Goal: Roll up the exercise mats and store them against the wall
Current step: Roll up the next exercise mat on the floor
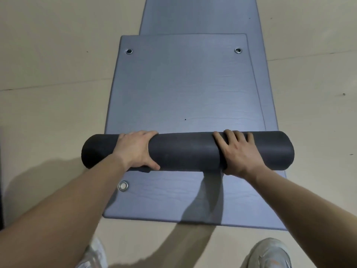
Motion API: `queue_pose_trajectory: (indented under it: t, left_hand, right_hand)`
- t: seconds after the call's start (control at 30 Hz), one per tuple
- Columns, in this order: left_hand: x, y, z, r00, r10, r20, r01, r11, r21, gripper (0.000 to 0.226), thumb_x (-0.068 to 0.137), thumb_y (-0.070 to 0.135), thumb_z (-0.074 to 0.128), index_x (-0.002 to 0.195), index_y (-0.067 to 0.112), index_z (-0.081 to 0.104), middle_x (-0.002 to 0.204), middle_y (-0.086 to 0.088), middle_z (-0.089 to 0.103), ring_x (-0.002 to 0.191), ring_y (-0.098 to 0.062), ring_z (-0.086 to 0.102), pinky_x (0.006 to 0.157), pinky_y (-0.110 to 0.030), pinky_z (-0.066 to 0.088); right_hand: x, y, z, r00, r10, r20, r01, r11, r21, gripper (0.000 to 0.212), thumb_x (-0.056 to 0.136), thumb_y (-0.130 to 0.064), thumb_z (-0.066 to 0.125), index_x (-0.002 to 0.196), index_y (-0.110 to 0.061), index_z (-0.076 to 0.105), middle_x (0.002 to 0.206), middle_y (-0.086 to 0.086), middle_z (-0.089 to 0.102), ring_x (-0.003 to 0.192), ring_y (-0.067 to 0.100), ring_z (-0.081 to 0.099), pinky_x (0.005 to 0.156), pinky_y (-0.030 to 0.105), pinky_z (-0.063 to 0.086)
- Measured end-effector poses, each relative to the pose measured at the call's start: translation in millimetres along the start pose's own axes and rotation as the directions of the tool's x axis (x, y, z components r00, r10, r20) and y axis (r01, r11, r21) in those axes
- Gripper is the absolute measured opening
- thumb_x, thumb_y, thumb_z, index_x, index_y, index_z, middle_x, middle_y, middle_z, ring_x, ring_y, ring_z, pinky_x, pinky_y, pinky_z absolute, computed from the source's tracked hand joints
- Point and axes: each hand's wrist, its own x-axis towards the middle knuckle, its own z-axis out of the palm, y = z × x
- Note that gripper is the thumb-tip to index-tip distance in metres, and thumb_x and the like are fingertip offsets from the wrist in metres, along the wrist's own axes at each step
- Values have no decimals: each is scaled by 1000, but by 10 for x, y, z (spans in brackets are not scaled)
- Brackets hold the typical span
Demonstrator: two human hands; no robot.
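A grey-blue exercise mat [183, 84] lies flat ahead of me, with its near part wound into a dark roll [185, 150] lying crosswise. My left hand [135, 149] presses on top of the roll's left part, fingers curled over its far side. My right hand [237, 151] rests on the right part, fingers spread over the top. Under this mat lies a second grey-blue mat [173, 198], its near end showing in front of the roll. Two metal eyelets [129, 51] mark the top mat's far corners.
A third grey-blue mat [201, 14] runs on away from me beneath the far end. Pale wooden floor [48, 64] lies on both sides. My two light shoes [270, 254] stand just behind the near mat's edge. A metal eyelet [123, 186] sits in the lower mat's near-left area.
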Motion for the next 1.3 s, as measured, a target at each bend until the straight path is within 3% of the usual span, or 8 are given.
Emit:
queue_pose_trajectory:
  t: [0.3, 0.47, 0.57, 0.67, 0.8, 0.97, 1.07, 1.3]
  left_hand:
    - [-1176, 307, 586, 996, -44, 73, 24, 964, 265, 130, 58, 88, 65, 157, 32, 0, 161, -4, 20, 149, -35, 16, 118, -60, 15]
    - [-696, 159, 237, 979, 27, 203, -35, 999, 34, 125, 44, 81, 78, 151, 41, 27, 142, 6, 51, 130, -26, 46, 107, -53, 34]
    - [-481, 176, 34, 964, 9, 267, 0, 1000, -31, 124, 47, 76, 84, 153, 40, 30, 147, 6, 51, 134, -25, 46, 108, -51, 36]
    - [-681, 195, 191, 991, -128, 33, 128, 992, 10, 123, 62, 80, 71, 159, 36, 10, 166, 0, 21, 152, -31, 17, 120, -61, 18]
    - [-735, 203, 493, 990, -139, 24, 131, 967, 219, 154, 56, 86, 71, 145, 29, -42, 165, -7, -30, 152, -39, -21, 118, -68, 3]
    - [-178, 59, 259, 994, -41, -99, 52, 992, 117, 138, 48, 86, 72, 156, 36, 2, 165, 3, 15, 153, -29, 13, 120, -62, 12]
    - [-20, -37, 31, 995, 41, -87, -29, 990, 135, 132, 42, 93, 63, 153, 37, 19, 154, 7, 38, 139, -25, 37, 115, -53, 27]
    - [-440, 66, -7, 974, 11, 227, -35, 994, 102, 134, 37, 90, 68, 152, 37, 24, 146, 5, 49, 129, -26, 51, 107, -51, 39]
  right_hand:
    - [-561, -302, -207, 884, -184, 429, 62, 958, 281, 113, 52, -59, 90, 146, -44, 31, 127, -4, 57, 110, 24, 60, 95, 39, 52]
    - [-919, -432, 155, 996, -1, 89, -16, 981, 194, 138, 55, -74, 83, 163, -32, 9, 159, 7, 39, 143, 34, 38, 121, 51, 28]
    - [-1026, -609, 350, 999, 51, 11, -52, 991, 122, 148, 46, -68, 91, 164, -23, 13, 161, 21, 34, 146, 44, 32, 117, 62, 20]
    - [-547, -367, 89, 997, 15, 77, -30, 979, 201, 140, 50, -78, 80, 161, -33, 8, 161, 9, 33, 147, 32, 30, 118, 55, 22]
    - [-250, -138, -159, 997, 21, 73, -40, 963, 268, 137, 45, -80, 80, 160, -40, 17, 153, 4, 34, 137, 30, 33, 111, 52, 27]
    - [-322, -230, 199, 994, 97, -51, -92, 990, 104, 149, 38, -60, 95, 161, -21, 19, 156, 18, 37, 141, 42, 37, 111, 66, 26]
    - [-80, -71, 37, 995, 64, -77, -56, 993, 106, 131, 47, -65, 85, 155, -28, 19, 144, 7, 47, 127, 35, 48, 106, 56, 37]
    - [-525, -244, -201, 980, -46, 191, 10, 983, 184, 115, 55, -70, 78, 148, -35, 21, 134, 1, 51, 117, 32, 53, 105, 50, 43]
